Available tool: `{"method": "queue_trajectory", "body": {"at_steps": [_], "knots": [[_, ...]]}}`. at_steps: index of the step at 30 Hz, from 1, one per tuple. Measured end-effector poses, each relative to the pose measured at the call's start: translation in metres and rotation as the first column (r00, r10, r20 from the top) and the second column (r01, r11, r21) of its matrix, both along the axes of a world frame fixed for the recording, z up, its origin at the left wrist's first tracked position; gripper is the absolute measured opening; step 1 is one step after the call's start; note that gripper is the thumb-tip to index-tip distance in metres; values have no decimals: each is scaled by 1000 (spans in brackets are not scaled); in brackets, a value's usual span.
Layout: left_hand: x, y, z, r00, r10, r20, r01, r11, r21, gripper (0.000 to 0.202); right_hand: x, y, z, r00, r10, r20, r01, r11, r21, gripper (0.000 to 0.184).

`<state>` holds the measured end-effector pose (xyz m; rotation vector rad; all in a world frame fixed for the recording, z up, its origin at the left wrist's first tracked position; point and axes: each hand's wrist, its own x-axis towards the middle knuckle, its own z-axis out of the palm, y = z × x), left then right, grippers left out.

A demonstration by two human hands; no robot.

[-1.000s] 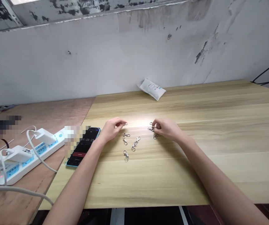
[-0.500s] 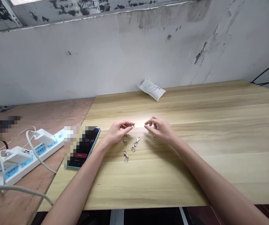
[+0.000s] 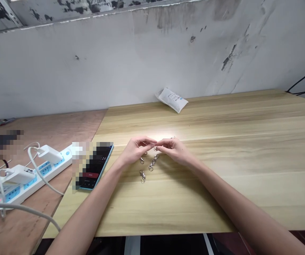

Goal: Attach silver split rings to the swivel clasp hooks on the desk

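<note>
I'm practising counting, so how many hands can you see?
2: the left hand, nearer the phone, and the right hand, close beside it, both near metal clasps.

Left hand (image 3: 134,150) and right hand (image 3: 177,150) curl inward, fingertips (image 3: 151,145) apparently touching.

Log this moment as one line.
left hand, right hand: together at small metal piece; metal clasps: on table; white packet: near wall

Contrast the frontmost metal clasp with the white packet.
The clasp is small and silvery; the packet is larger, white and printed. The clasp lies nearer the front edge; the packet sits farther back, near the wall. Both rest unheld on the wooden table.
</note>
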<state>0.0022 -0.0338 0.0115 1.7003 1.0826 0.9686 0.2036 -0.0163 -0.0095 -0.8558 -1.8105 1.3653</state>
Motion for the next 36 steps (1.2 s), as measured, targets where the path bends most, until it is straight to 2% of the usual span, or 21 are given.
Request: {"method": "queue_trajectory", "body": {"at_steps": [6,9,12,14,19,21,24,27,31,34,36], "knots": [[1,-1,0,996,40,80,-37,998,-42,18,-3,-1,-4,993,-1,117,-9,997,83,25],[-1,0,1,995,73,65,-71,997,-32,20,-3,0,-8,975,-92,201,43,970,237,20],[-4,2,3,992,125,34,-124,992,-16,21,-3,-1,-11,928,-178,327,21,902,431,17],[-6,3,4,989,149,19,-149,989,-6,22,-3,-3,-9,911,-169,376,-52,857,512,19],[-10,5,3,991,133,12,-133,991,5,24,-9,-15,1,858,-157,490,-248,708,661,26],[-10,5,2,993,120,18,-120,993,3,24,-10,-15,1,821,-190,539,-287,678,677,26],[-10,5,2,992,117,35,-117,993,-17,24,-6,-10,-2,774,-261,577,-278,679,680,28],[-11,6,1,991,129,33,-129,991,-25,23,6,1,-3,760,-332,558,-216,681,700,30],[-13,8,0,986,167,15,-166,986,-26,24,34,17,3,731,-474,490,-39,689,724,29],[-13,9,0,986,167,7,-167,986,-28,24,55,28,6,633,-541,554,24,730,684,26],[-12,8,0,988,152,6,-152,988,-26,22,65,32,6,612,-520,596,40,773,633,25]]}}
